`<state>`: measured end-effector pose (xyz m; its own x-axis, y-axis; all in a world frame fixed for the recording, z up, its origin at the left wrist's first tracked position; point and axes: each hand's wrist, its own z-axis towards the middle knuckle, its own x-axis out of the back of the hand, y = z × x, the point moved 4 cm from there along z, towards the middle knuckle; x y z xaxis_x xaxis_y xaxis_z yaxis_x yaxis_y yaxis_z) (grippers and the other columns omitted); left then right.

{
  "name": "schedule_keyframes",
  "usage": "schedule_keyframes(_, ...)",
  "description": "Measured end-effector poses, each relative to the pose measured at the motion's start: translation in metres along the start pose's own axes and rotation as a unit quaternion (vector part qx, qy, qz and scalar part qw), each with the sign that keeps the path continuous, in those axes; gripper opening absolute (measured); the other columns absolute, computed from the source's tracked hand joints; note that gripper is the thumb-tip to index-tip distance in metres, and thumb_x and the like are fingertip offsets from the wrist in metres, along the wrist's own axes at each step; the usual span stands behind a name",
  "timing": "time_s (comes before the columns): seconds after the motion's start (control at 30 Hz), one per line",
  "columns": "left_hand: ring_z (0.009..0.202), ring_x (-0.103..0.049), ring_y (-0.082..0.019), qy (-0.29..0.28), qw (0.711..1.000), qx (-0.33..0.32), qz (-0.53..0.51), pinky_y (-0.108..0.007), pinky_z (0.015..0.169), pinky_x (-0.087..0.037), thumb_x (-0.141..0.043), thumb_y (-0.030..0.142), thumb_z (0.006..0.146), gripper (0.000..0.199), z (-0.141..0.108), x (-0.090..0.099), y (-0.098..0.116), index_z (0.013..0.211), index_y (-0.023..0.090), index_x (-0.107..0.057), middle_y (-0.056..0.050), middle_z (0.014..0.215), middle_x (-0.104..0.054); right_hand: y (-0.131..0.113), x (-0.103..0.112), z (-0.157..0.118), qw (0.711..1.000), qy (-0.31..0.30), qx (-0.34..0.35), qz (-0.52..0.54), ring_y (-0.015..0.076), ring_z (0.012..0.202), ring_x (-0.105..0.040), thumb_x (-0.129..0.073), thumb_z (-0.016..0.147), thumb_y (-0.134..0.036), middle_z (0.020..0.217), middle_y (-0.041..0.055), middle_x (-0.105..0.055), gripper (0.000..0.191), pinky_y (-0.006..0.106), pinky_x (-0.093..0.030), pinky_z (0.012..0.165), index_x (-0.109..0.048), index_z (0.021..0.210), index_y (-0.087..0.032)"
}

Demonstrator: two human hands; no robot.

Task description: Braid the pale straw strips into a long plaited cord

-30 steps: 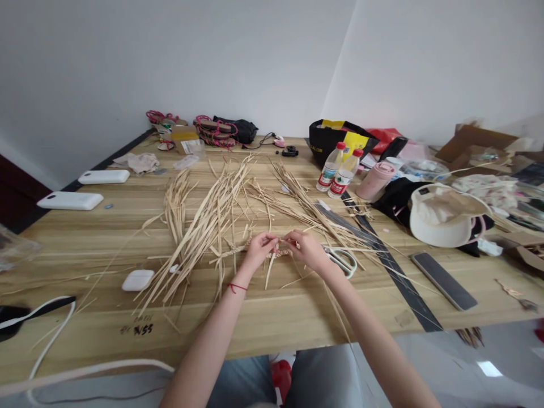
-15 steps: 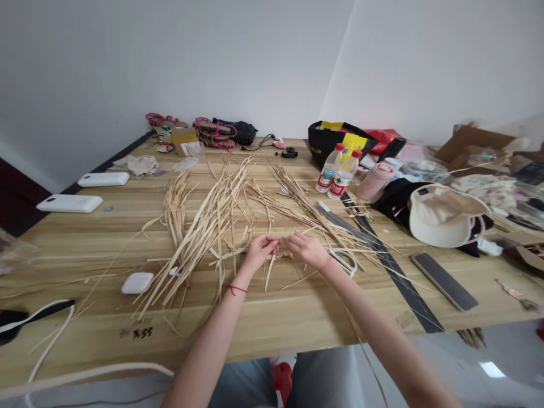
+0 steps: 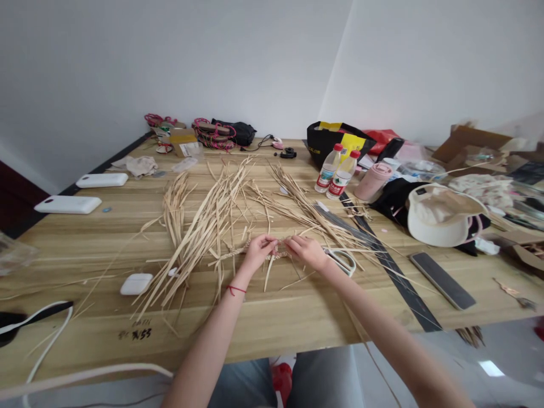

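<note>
My left hand (image 3: 259, 250), with a red string on its wrist, is closed in a pinch at the middle of the table. Close on its right, my right hand (image 3: 306, 251) has its fingers pinched too. Between and below them lies a braided straw piece (image 3: 278, 256), with a bit of pink at its middle; what exactly the fingertips grip is too small to tell. Loose straw strips (image 3: 208, 215) spread to the left of my hands, and another straw bundle (image 3: 301, 201) lies behind the right hand. Green-handled scissors (image 3: 345, 262) rest just right of my right hand.
Two bottles (image 3: 339, 178), a pink cup (image 3: 374, 181) and a black bag (image 3: 325, 141) stand at the back right. A cap (image 3: 442, 218) and a phone (image 3: 442, 280) lie right. A white case (image 3: 136, 284) and white power banks (image 3: 68, 204) are left.
My right hand has shifted very slightly to the right. The left hand stays almost in place, and the view has moved a little.
</note>
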<state>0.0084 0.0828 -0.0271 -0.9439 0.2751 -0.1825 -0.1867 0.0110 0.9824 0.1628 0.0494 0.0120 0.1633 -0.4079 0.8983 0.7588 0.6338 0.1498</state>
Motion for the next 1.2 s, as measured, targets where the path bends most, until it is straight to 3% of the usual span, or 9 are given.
schedule_keyframes(0.27, 0.054, -0.058, -0.010, -0.008, 1.000, -0.001, 0.008, -0.024, 0.060, -0.051, -0.068, 0.035, 0.071, 0.026, -0.001, -0.001, 0.001, 0.080, 0.014, -0.057, 0.004, 0.057, -0.056, 0.005, 0.004, 0.008, 0.973, -0.039, -0.165, 0.153, 0.0123, 0.060, -0.054, -0.037, 0.095, -0.039, 0.070, 0.0046, -0.063, 0.039, 0.023, -0.028, 0.055, -0.061, 0.074, -0.017)
schedule_keyframes(0.43, 0.054, -0.057, -0.010, -0.011, 1.000, 0.000, 0.006, -0.025, 0.059, -0.052, -0.069, 0.036, 0.071, 0.026, 0.001, 0.001, -0.002, 0.080, 0.014, -0.057, 0.004, 0.057, -0.055, 0.003, 0.003, 0.010, 0.932, -0.026, -0.278, 0.231, 0.0123, 0.052, -0.047, -0.036, 0.094, -0.041, 0.058, 0.0037, -0.060, 0.046, 0.024, -0.027, 0.054, -0.056, 0.060, -0.017)
schedule_keyframes(0.6, 0.055, -0.056, -0.010, 0.000, 1.000, 0.004, 0.010, -0.026, 0.058, -0.052, -0.070, 0.036, 0.069, 0.027, 0.000, 0.001, 0.001, 0.079, 0.014, -0.059, 0.002, 0.063, -0.058, -0.001, -0.002, 0.010, 0.875, -0.019, -0.339, 0.345, 0.0120, 0.046, -0.043, -0.037, 0.091, -0.044, 0.048, 0.0000, -0.052, 0.047, 0.023, -0.029, 0.051, -0.052, 0.055, -0.017)
schedule_keyframes(0.8, 0.055, -0.055, -0.009, 0.002, 1.000, 0.008, 0.003, -0.024, 0.058, -0.051, -0.070, 0.035, 0.069, 0.026, -0.001, -0.001, 0.004, 0.079, 0.014, -0.059, 0.001, 0.066, -0.059, 0.000, -0.007, 0.012, 0.835, -0.009, -0.361, 0.415, 0.0121, 0.049, -0.043, -0.040, 0.088, -0.046, 0.047, -0.0018, -0.048, 0.046, 0.023, -0.032, 0.052, -0.050, 0.054, -0.017)
schedule_keyframes(1.2, 0.057, -0.056, -0.010, 0.001, 1.000, 0.011, 0.016, -0.026, 0.059, -0.053, -0.070, 0.038, 0.068, 0.029, -0.002, 0.000, 0.003, 0.080, 0.014, -0.059, 0.000, 0.070, -0.060, 0.000, -0.012, 0.006, 0.801, 0.036, -0.321, 0.505, 0.0132, 0.056, -0.051, -0.053, 0.084, -0.043, 0.060, 0.0017, -0.061, 0.035, 0.023, -0.039, 0.054, -0.064, 0.067, -0.014)
